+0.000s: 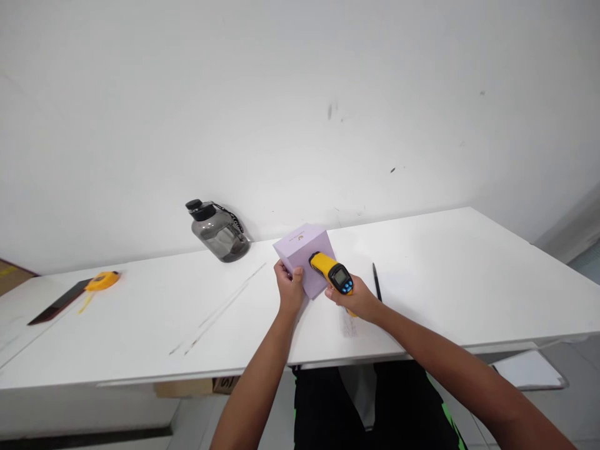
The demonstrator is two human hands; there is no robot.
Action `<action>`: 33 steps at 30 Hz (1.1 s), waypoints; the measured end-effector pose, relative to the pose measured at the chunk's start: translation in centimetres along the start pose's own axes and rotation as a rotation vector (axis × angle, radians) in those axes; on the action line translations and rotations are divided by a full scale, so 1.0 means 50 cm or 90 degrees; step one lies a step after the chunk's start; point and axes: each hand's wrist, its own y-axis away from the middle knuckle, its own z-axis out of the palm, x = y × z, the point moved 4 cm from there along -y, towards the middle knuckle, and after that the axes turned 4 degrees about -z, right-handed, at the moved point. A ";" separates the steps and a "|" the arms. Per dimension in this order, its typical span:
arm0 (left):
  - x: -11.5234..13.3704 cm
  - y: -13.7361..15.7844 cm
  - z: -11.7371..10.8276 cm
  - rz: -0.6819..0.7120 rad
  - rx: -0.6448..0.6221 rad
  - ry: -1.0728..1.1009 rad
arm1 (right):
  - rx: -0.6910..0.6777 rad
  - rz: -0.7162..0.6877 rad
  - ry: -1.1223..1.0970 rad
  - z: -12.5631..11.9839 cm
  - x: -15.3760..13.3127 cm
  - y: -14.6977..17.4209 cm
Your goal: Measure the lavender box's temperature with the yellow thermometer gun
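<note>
A yellow and black infrared thermometer (332, 271) is gripped by its handle in my right hand (359, 299). Its nose points at the near face of a lilac box (304, 253); I cannot tell whether the two touch. My left hand (289, 289) holds that box by its lower left side, thumb on the near face and fingers around the edge. The box is tilted, with a small gold mark on its top. Just right of my right hand lies a black pen (376, 281). Faint print shows on a paper (349, 326) below the thermometer, partly hidden.
A grey see-through water bottle (220, 234) with a black lid stands by the wall. On the far left of the white table (150, 312) lie a yellow tape measure (103, 280) and a dark flat piece (59, 303). White sheets (529, 370) sit below the table at right.
</note>
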 end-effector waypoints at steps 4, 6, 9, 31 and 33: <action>-0.001 -0.001 -0.001 0.013 0.003 -0.003 | -0.005 -0.004 0.004 0.000 -0.001 0.000; 0.000 -0.001 0.000 0.015 0.003 0.000 | -0.001 -0.005 0.015 0.000 0.000 -0.001; 0.004 0.000 0.002 0.016 0.002 0.003 | 0.005 -0.009 0.027 -0.002 0.005 -0.002; 0.024 0.006 0.007 0.006 -0.004 0.014 | 0.008 -0.009 0.049 -0.006 0.003 -0.002; 0.023 0.006 0.007 0.009 -0.004 0.014 | 0.009 -0.011 0.048 -0.006 0.003 -0.002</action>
